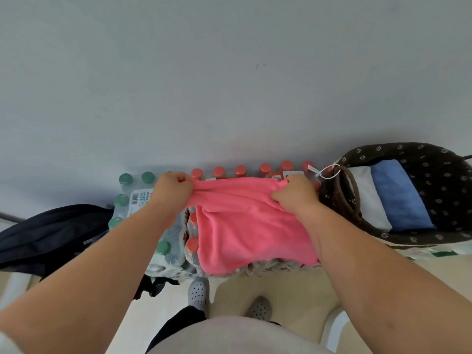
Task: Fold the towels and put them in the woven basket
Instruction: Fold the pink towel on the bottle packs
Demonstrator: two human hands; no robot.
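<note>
A pink towel hangs stretched between both hands over packs of bottles. My left hand grips its top left corner and my right hand grips its top right corner, both with fingers curled into the cloth. To the right sits the woven basket, dark brown with small white flowers and a brown rope handle. Inside it lie a folded white towel and a folded blue towel side by side.
Shrink-wrapped packs of green-capped bottles and red-capped bottles stand against the grey wall. A black bag lies at the left. My feet in grey perforated shoes stand on the pale floor below.
</note>
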